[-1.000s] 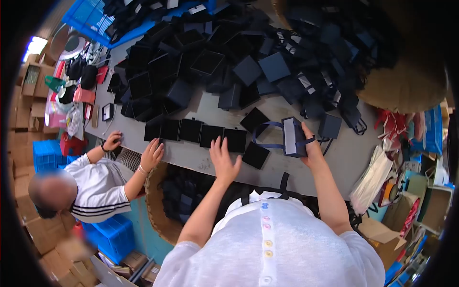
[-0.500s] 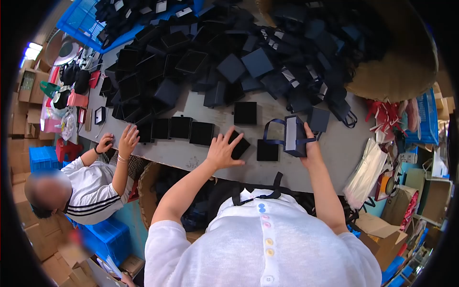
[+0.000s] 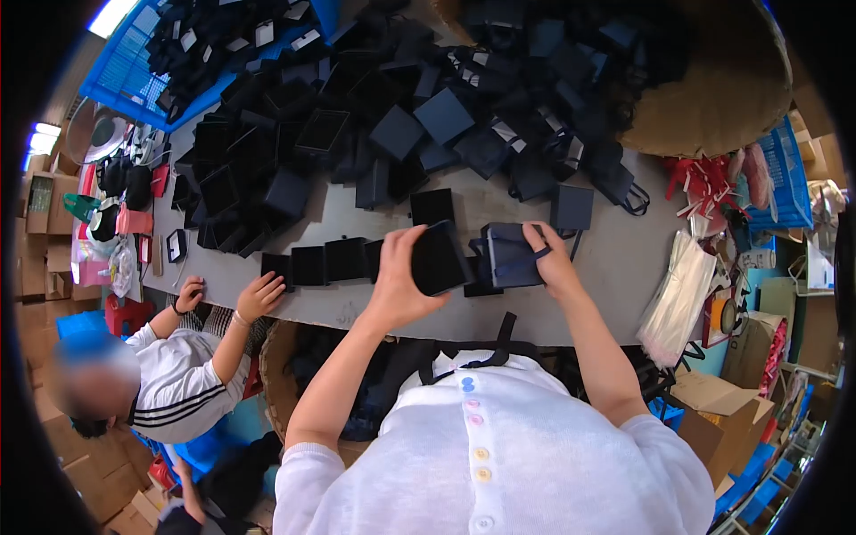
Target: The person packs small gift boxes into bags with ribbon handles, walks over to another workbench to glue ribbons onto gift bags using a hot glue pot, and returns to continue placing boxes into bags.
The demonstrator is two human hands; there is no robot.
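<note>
My left hand [image 3: 399, 283] grips a black square box [image 3: 439, 259] by its left side, thumb below and fingers on top, lifted off the table. In my right hand [image 3: 555, 262] is a small navy gift bag [image 3: 513, 242] with ribbon handles, tilted over, the ribbon lying across it. Box and bag are side by side, nearly touching. Another black box [image 3: 481, 288] shows partly beneath them. Behind my left hand stands a black box [image 3: 432, 205]; to its left runs a row of black boxes [image 3: 346, 259]. A navy box [image 3: 572, 207] sits beyond my right hand.
A large heap of dark boxes and bags [image 3: 392, 134] covers the back of the grey table [image 3: 606, 294]. A blue crate [image 3: 116, 67] is at far left, a cardboard box [image 3: 713, 125] at back right. Clear plastic sleeves [image 3: 669, 312] hang right. A co-worker [image 3: 192, 374] sits left.
My left hand has closed on the black box and raised it towards the bag. My right hand has moved left and turned the bag over. The co-worker's hands have lowered to the table edge.
</note>
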